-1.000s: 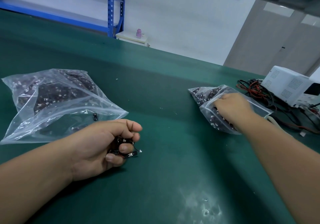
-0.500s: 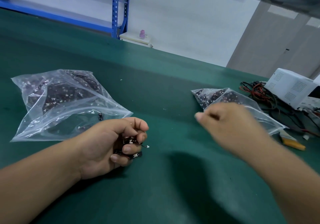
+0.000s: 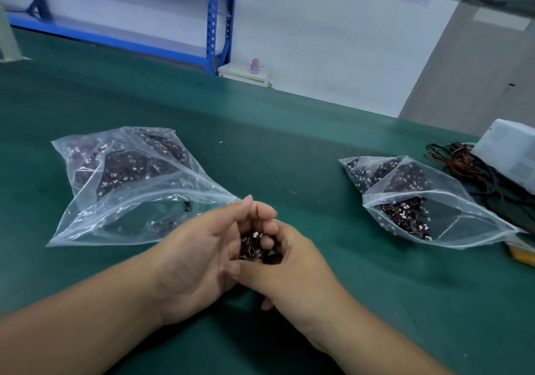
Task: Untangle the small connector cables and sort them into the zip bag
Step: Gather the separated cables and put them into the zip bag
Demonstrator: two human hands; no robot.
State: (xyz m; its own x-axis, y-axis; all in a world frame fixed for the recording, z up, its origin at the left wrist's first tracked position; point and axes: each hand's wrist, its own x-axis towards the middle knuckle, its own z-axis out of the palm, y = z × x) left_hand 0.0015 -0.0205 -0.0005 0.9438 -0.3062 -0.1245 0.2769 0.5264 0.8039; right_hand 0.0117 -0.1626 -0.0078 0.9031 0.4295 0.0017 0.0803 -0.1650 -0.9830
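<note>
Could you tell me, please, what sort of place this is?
Probably an electronics assembly or packing workshop: a green bench mat, a left zip bag and a right zip bag holding small connector cables, and blue metal shelving behind.

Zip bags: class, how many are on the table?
2. The left zip bag lies left on the table; the right zip bag near the white box. None seems hidden.

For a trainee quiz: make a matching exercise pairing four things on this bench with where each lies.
1 cable bundle
2 larger zip bag
3 smaller zip bag
4 white box

A far right, beside loose wires
B between left hand and right hand
C left of both hands
D right of both hands, mouth gaping

Pairs: 1-B, 2-C, 3-D, 4-A
</note>
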